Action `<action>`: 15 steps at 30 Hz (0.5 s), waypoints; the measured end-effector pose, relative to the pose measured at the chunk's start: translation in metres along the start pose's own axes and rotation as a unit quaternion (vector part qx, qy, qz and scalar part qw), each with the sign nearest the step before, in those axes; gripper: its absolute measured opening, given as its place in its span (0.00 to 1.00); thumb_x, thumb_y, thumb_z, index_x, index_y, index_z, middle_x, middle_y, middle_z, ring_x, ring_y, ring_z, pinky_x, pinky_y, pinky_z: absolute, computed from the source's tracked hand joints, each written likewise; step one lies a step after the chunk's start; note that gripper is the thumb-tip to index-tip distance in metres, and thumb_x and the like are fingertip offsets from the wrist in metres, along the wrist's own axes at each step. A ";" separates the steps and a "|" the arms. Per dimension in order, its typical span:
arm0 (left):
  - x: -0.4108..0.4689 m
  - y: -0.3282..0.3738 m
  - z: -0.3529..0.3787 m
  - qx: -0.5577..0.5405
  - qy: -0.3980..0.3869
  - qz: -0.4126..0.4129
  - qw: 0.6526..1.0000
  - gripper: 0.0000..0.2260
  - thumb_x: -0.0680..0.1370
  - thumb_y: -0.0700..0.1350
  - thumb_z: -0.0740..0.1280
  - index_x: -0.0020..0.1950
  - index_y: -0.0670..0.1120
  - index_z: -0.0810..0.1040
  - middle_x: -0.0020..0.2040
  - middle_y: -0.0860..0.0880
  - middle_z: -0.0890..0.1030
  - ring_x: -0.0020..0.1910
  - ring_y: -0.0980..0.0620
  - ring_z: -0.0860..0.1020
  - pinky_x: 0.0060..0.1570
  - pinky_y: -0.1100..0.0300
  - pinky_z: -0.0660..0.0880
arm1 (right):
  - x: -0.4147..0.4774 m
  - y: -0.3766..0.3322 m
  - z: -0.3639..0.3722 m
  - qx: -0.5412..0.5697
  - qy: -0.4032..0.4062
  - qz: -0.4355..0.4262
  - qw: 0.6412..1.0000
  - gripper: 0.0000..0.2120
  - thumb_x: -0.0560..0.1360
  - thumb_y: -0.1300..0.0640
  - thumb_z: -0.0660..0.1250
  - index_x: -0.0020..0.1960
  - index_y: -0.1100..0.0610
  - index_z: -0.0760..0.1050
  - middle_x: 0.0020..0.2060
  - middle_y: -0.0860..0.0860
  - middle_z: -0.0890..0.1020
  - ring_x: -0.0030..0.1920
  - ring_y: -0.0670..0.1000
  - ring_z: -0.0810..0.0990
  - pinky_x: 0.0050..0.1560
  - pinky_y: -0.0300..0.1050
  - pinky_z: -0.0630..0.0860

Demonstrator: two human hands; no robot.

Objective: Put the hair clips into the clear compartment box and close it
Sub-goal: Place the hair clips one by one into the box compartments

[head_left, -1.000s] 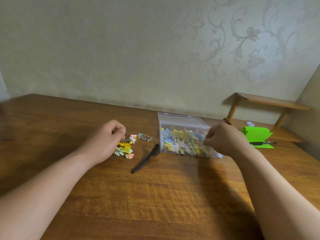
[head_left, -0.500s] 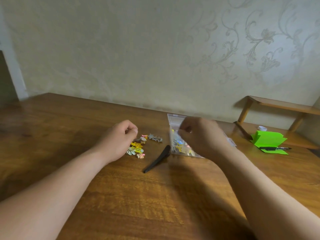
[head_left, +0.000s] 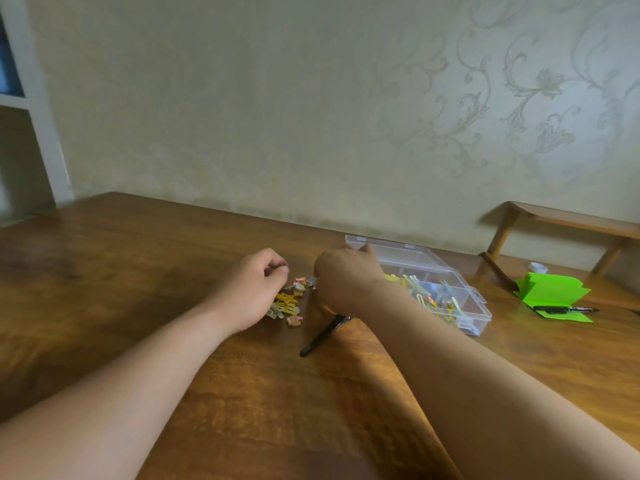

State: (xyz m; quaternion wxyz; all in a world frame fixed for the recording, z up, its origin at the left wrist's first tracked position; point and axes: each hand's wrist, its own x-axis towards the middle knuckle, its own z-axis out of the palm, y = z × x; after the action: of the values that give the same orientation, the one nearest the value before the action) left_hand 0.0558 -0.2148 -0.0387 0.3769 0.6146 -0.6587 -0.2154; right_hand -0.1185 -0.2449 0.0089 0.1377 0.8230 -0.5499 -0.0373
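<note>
- clear compartment box [head_left: 446, 282] on wooden table [head_left: 138, 271], at about 3 o'clock from the hands; lid open, lying flat behind the tray toward the wall.
- box see-through plastic w/ dividers; near compartments hold yellow, blue and pale clips, far ones look bare.
- loose hair clips [head_left: 289, 301] in a small pile on table, just left of box: yellow star-ish ones, pale striped ones, a small pink/tan one at pile's 6 o'clock.
- long black clip [head_left: 323, 336] lies alone on table at 5 o'clock from pile, angled, far end hidden under right forearm.
- left hand [head_left: 249, 289] knuckles up, resting at 9 o'clock of the pile, covering its left edge; fingers curled in loosely, thumb against index tip. Grip closed-ish, can't tell if anything is in it.
- right hand [head_left: 346, 278] back toward cam, between pile and box, crossing over box's near-left corner; fingers bent down and away, out of sight. Grip state: can't tell, nothing visibly held.
- small silvery clip [head_left: 312, 282] peeks out at right hand's 9 o'clock edge; touching or not, unclear.
- green paper [head_left: 550, 292] w/ black pen [head_left: 564, 310] on it, well right of box.
</note>
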 end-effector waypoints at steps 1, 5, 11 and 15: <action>0.000 0.000 0.000 0.000 0.002 0.000 1.000 0.11 0.88 0.52 0.61 0.67 0.54 0.79 0.59 0.56 0.81 0.54 0.60 0.77 0.44 0.63 0.71 | 0.000 -0.001 -0.001 0.014 -0.003 -0.003 1.000 0.06 0.78 0.58 0.66 0.44 0.51 0.71 0.46 0.50 0.77 0.61 0.57 0.75 0.63 0.57 0.67; 0.000 0.000 0.000 0.002 0.001 -0.001 1.000 0.11 0.88 0.52 0.61 0.67 0.54 0.79 0.60 0.55 0.82 0.57 0.57 0.79 0.45 0.63 0.73 | -0.001 -0.004 0.001 0.049 0.009 -0.006 0.999 0.10 0.79 0.55 0.67 0.59 0.52 0.80 0.56 0.51 0.83 0.65 0.58 0.75 0.64 0.58 0.67; -0.001 -0.001 -0.002 -0.002 0.001 0.001 1.000 0.10 0.88 0.51 0.62 0.65 0.54 0.79 0.59 0.56 0.82 0.57 0.57 0.79 0.51 0.60 0.75 | -0.017 0.014 0.001 0.202 0.183 0.037 0.961 0.08 0.84 0.48 0.65 0.59 0.47 0.81 0.55 0.46 0.85 0.60 0.53 0.78 0.60 0.54 0.70; -0.001 -0.001 -0.002 -0.010 -0.002 0.010 1.000 0.08 0.87 0.52 0.62 0.62 0.55 0.80 0.57 0.58 0.82 0.58 0.58 0.79 0.51 0.59 0.75 | -0.047 0.062 -0.004 0.394 0.237 0.105 0.882 0.07 0.82 0.45 0.70 0.54 0.47 0.83 0.46 0.42 0.88 0.51 0.45 0.85 0.56 0.48 0.79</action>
State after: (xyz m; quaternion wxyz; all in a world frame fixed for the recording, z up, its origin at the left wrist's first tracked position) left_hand 0.0576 -0.2135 -0.0388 0.3840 0.6037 -0.6635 -0.2187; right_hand -0.1914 -0.2228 0.0251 -0.0690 0.7312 -0.5532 0.3932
